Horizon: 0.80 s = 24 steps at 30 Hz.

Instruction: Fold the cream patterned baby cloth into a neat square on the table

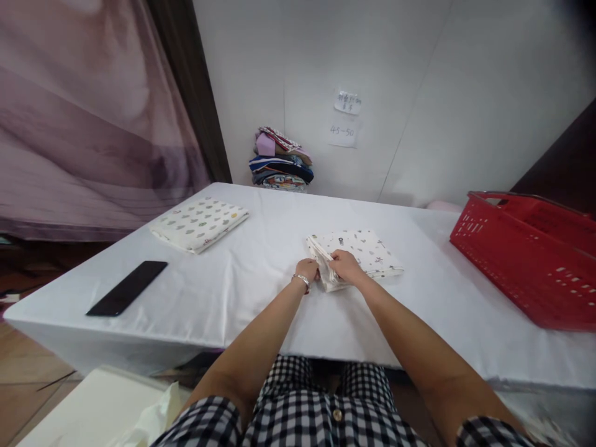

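A white cloth with small dark printed figures point(367, 248) lies folded in a flat rectangle near the middle of the table. Its left edge is lifted and bunched between my two hands. My left hand point(308, 270), with a bracelet at the wrist, is closed at the near left corner of this cloth. With fingers wrapped round a fold, my right hand point(345, 267) grips the raised layers just to the right. The fingertips of both hands are partly hidden by the cloth.
Another folded patterned cloth point(200, 223) lies at the table's left, behind a black phone-like slab point(128, 288). A red perforated basket point(526, 261) stands on the right. Folded fabrics point(282, 161) are piled by the wall beyond the white-covered table point(261, 298).
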### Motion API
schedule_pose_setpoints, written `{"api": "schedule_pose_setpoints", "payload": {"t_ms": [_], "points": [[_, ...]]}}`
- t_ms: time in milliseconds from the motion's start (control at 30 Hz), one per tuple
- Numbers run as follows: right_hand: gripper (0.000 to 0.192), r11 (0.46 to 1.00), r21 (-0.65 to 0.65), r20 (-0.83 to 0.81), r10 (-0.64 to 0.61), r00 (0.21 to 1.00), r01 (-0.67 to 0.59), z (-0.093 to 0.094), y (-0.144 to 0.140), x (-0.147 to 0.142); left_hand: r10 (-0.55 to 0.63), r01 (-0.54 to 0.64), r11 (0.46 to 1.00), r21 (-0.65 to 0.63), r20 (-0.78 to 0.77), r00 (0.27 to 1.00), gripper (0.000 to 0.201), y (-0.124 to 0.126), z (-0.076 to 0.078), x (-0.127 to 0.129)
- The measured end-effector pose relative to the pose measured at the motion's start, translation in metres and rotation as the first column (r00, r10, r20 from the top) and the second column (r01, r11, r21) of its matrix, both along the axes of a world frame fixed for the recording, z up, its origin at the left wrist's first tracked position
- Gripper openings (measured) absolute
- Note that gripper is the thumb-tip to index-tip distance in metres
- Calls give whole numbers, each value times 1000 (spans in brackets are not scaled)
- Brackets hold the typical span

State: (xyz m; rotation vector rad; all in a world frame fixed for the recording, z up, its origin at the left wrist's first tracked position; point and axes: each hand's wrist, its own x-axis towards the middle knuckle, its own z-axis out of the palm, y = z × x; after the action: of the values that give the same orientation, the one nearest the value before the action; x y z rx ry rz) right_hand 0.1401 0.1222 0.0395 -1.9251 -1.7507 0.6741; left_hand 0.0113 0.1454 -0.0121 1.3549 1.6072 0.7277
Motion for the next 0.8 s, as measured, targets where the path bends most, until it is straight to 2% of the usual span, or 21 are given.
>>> {"api": "schedule_pose_setpoints", "payload": {"t_ms": [100, 200, 300, 367, 500, 667, 800], "points": [[18, 1000, 6, 37, 3, 999, -3, 0, 1, -1, 24, -24, 1000, 2, 7, 1000, 16, -1, 2, -1], [24, 1000, 5, 68, 21, 997, -21, -3, 1, -2, 83, -82, 995, 59, 0, 997, 28, 0, 6, -3], [26, 999, 7, 86, 43, 995, -44, -7, 1, -3, 97, -98, 991, 90, 17, 995, 20, 4, 12, -3], [25, 998, 10, 97, 66, 993, -68, -8, 0, -4, 66, -68, 996, 61, 46, 997, 17, 7, 15, -1], [24, 993, 42, 142, 103, 985, -110, -5, -4, -5, 5, -4, 1000, -14, 111, 994, 29, 12, 17, 7], [21, 989, 67, 204, 117, 972, -133, 0, -8, -11, 29, -22, 999, -46, 160, 987, 26, 14, 18, 13], [16, 987, 35, 218, 145, 965, -156, -4, -9, -14, 59, -48, 997, -68, 171, 983, 24, 11, 16, 12]]}}
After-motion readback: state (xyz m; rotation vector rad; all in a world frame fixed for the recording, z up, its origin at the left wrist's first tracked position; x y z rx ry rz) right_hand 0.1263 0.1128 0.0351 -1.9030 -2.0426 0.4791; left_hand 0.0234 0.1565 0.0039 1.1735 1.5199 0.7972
